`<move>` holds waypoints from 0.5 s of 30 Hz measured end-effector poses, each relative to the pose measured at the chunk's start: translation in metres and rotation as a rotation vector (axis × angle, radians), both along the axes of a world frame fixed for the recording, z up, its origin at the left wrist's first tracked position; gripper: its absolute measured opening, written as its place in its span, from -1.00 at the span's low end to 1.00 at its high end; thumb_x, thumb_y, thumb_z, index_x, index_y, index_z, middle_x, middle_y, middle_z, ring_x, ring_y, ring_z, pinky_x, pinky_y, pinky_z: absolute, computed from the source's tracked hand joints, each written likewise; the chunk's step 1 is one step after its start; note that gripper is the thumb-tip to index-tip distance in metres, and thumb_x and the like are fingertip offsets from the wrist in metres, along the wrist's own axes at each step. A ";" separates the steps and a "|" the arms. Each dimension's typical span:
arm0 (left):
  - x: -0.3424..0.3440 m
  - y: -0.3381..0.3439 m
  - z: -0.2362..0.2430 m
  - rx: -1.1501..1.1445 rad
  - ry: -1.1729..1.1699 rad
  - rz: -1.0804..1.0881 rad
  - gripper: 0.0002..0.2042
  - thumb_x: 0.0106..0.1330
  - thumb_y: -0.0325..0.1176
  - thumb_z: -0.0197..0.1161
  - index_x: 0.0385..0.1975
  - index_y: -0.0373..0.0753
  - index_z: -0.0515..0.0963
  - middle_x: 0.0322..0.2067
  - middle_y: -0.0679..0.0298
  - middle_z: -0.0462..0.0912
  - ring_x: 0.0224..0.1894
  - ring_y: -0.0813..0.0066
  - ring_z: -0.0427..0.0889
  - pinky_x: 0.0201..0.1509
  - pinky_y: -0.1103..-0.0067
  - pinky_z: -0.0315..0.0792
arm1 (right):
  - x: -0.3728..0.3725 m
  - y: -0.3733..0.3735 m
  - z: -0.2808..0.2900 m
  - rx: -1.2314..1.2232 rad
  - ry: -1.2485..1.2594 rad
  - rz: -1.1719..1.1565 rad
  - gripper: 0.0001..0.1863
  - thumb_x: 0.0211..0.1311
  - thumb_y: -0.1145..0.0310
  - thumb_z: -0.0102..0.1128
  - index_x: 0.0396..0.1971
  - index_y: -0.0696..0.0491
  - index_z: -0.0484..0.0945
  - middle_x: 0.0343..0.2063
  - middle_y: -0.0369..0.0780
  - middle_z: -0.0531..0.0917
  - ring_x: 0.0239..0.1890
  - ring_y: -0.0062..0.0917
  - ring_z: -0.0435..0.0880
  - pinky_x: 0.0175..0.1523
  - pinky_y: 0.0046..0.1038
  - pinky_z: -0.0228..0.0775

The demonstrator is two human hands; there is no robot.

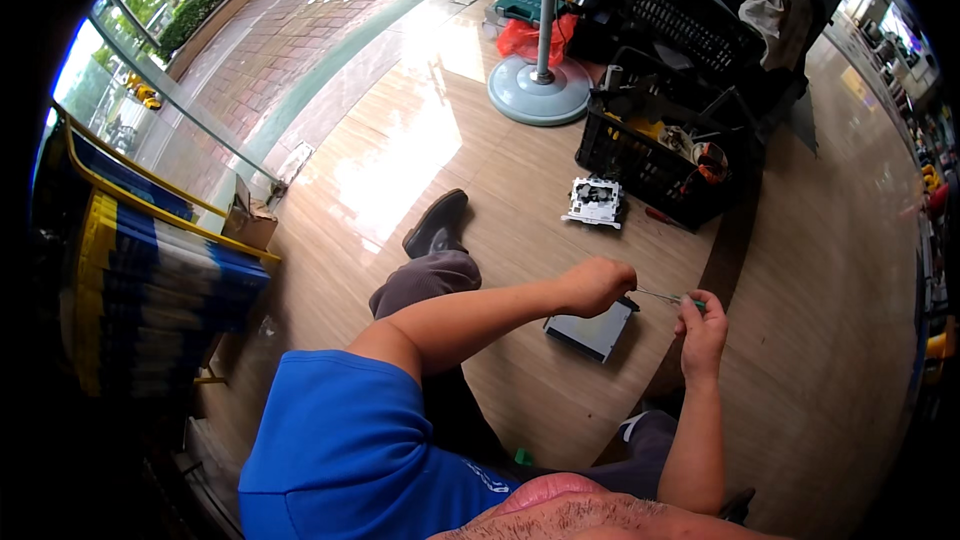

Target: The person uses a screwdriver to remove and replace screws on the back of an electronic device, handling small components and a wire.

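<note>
My left hand [596, 285] is closed on the top edge of a flat grey metal box [592, 330], which it holds above the wooden floor in front of my knees. Just to its right, my right hand [702, 325] grips a small screwdriver with a green handle [672, 298]. The thin shaft points left toward the box's upper corner, beside my left fist. The two hands are about a hand's width apart. Whether the tip touches the box is too small to tell.
A white and grey mechanism part [594, 202] lies on the floor beyond the box. Behind it stand black plastic crates [660, 165] full of tools and cables, and a pedestal fan base [540, 90]. Blue and yellow stacked crates [140, 260] stand at left. My shoe [437, 223] points forward.
</note>
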State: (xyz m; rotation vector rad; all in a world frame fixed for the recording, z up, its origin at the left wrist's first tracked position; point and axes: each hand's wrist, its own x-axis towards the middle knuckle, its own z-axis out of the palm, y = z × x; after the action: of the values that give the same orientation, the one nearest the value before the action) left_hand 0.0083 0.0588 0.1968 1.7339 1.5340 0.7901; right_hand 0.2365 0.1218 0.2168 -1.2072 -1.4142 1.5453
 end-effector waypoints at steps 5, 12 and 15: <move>0.002 0.001 0.001 0.014 -0.005 -0.022 -0.81 0.36 -0.28 0.18 -0.27 -0.28 0.60 -0.27 0.01 0.66 -0.13 -0.06 0.62 -0.04 0.23 0.49 | 0.002 0.002 -0.002 -0.075 0.128 -0.031 -0.87 0.37 0.38 0.20 -0.22 0.11 0.50 -0.56 -0.35 0.51 -0.65 -0.73 0.43 -0.57 -0.63 0.28; 0.005 0.002 -0.003 0.101 0.005 -0.026 -0.75 0.36 -0.19 0.22 -0.29 -0.28 0.57 -0.31 0.01 0.62 -0.17 -0.08 0.59 -0.10 0.19 0.46 | 0.000 0.000 -0.004 -0.116 0.047 -0.021 -0.82 0.41 0.29 0.19 -0.30 0.09 0.48 -0.60 -0.36 0.50 -0.66 -0.74 0.43 -0.58 -0.63 0.27; 0.005 0.002 -0.004 0.121 0.019 -0.003 -0.76 0.37 -0.20 0.21 -0.30 -0.28 0.58 -0.33 0.02 0.62 -0.18 -0.07 0.59 -0.10 0.20 0.47 | 0.000 -0.002 -0.005 -0.105 -0.014 0.005 -0.81 0.42 0.27 0.18 -0.32 0.07 0.49 -0.60 -0.38 0.50 -0.66 -0.75 0.42 -0.58 -0.64 0.28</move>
State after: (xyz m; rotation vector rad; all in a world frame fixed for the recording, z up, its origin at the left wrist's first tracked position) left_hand 0.0130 0.0607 0.1932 1.8352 1.5236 0.8835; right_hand 0.2360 0.1199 0.2113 -1.2797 -1.3605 1.6353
